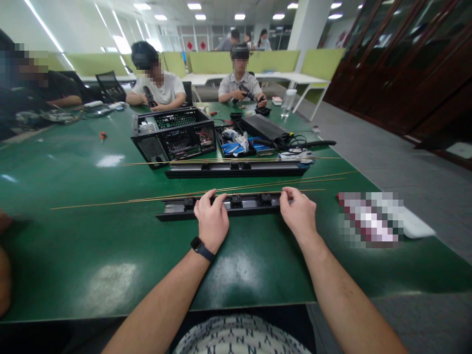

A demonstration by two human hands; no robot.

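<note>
My right hand (299, 209) has thumb and finger pinched together on a thin rod (313, 190), at about 1 o'clock from where I sit. My left hand (213, 219) is at roughly 12, finger and thumb only narrowly apart by the rod, but I can't tell if it's actually gripping. I'd guess the wide spacing is there because something that skinny would flop or swing if held at one spot. Right under my fingers is the near rail (250, 210), flat on the counter (73, 246) at 12 with dark blocks (236, 200) along it, probably set crosswise so both hands reach it easily. Long axis on rod and rail is basically 9 to 3, right ends tipped slightly away from me; I can't tell a front end from a back. Longer loose rods (88, 206) lie just behind, then the far rail (236, 173), near parallel, and the computer case (173, 137) at 11.
</note>
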